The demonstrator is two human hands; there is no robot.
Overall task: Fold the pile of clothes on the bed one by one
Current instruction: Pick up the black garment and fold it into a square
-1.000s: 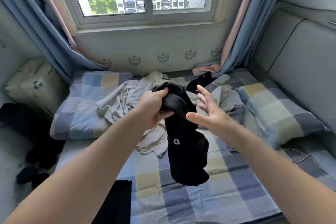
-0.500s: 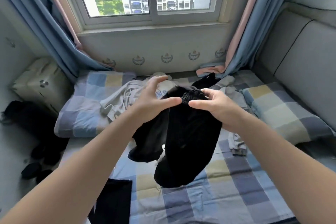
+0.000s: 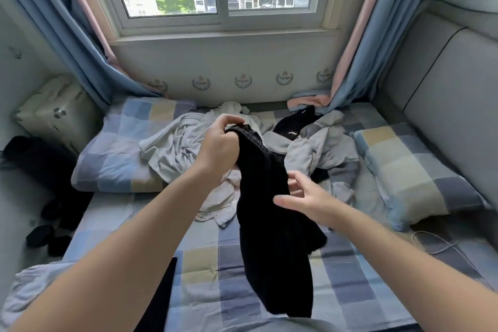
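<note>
The left grip [image 3: 218, 149] is curled tight round the top edge of a black garment [image 3: 272, 229] and holds it up over the middle of the bed [image 3: 204, 264], so the cloth hangs down toward 6 o'clock. The right grip [image 3: 305, 203] is spread loose and holds nothing, its thumb against the garment's 3 o'clock edge. The pile of clothes [image 3: 320, 149] lies crumpled beyond, toward 12 o'clock, between checked pillows [image 3: 409, 170] at 9 and 3 o'clock.

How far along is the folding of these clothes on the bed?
Early: nothing clearly folded shows. The left hand grips a black garment held up unfolded, the right hand reaching at its edge. A crumpled pile of pale and grey clothes waits behind.
</note>
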